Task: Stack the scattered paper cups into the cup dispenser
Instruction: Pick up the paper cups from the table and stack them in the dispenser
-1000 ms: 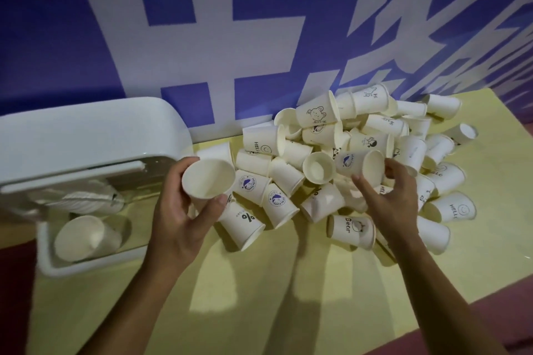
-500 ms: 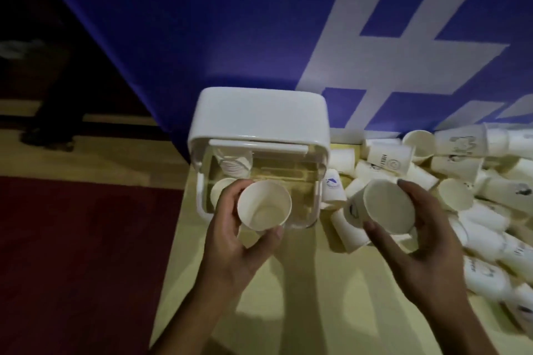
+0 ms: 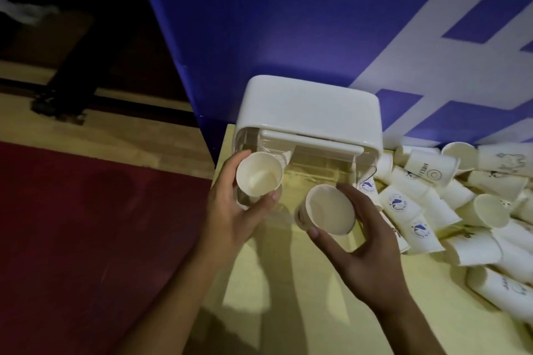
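Now left hand [image 3: 230, 210] grips cup [image 3: 259, 174]; right hand [image 3: 366, 248], second cup [image 3: 328, 210].

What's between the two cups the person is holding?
Only a bare strip of yellow table, before the dispenser. The head view shows the left cup, in the left hand, and the right cup, in the right hand, apart.

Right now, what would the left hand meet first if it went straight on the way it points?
Probably the cup dispenser, whose clear front lies just beyond the left hand and its cup; depth is unclear.
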Available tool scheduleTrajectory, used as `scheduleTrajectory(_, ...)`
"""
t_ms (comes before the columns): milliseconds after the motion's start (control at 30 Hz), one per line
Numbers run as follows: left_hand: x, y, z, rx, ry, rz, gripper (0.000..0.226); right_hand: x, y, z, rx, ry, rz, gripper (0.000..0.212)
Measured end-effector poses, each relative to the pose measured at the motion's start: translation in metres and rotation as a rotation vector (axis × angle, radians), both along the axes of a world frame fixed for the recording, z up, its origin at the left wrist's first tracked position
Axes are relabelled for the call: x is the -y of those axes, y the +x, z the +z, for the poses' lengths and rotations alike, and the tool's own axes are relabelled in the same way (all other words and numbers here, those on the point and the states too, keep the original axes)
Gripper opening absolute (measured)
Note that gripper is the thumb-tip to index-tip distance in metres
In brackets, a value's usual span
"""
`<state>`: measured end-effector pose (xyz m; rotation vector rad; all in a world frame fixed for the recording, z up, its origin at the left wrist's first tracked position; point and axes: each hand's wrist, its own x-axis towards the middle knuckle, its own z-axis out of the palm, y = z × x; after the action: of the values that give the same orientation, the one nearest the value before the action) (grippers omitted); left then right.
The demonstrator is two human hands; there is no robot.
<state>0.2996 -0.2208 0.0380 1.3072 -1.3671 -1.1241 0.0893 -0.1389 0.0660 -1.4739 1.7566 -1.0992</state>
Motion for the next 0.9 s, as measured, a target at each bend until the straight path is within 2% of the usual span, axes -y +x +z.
scheduleTrajectory(367, 0.015, 0.002, -0.044, 0.299, 0.173, -0.140, 0.073, 0.000, 0.000, -0.011, -0.032, 0.058, -0.010, 0.074)
scheduleTrajectory(467, 0.015, 0.002, -0.050, 0.358, 0.169, -0.176, 0.078, 0.002, 0.001, -0.014, -0.039, 0.069, -0.001, 0.073)
scheduleTrajectory(767, 0.022, 0.003, -0.047, 0.400, 0.191, -0.244, 0.089, 0.014, 0.012, -0.012, -0.064, 0.051, -0.011, 0.075)
scheduleTrajectory(833, 0.019, 0.007, -0.038, 0.388, 0.166, -0.231, 0.082, 0.021, 0.017, -0.009, -0.057, 0.022, -0.016, 0.075)
scheduleTrajectory(900, 0.014, 0.009, -0.025, 0.307, 0.121, -0.136, 0.064, 0.030, 0.025, -0.006, -0.043, 0.001, -0.003, 0.073)
